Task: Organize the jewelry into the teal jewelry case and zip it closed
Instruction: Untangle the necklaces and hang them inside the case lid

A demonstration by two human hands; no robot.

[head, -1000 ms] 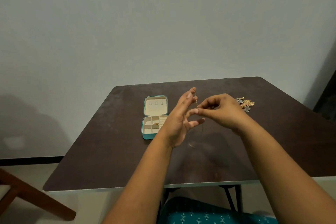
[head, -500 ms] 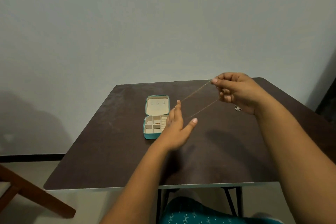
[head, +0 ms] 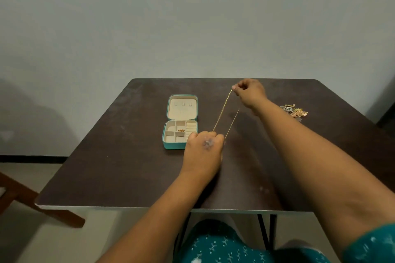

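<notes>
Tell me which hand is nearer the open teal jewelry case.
Left. The left hand sits at the teal jewelry case's front right corner; the right hand is farther right, toward the table's back.

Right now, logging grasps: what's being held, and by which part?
A gold chain, stretched taut: right hand pinches its far end, left hand grips its near end.

gold metal chain (head: 222, 111) glossy; dark table (head: 119, 156) matt.

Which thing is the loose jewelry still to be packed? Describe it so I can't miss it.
On the dark table, look past the right hand to the far right edge. The jewelry pile is a small gold and silver glittering heap, away from the open teal case.
</notes>
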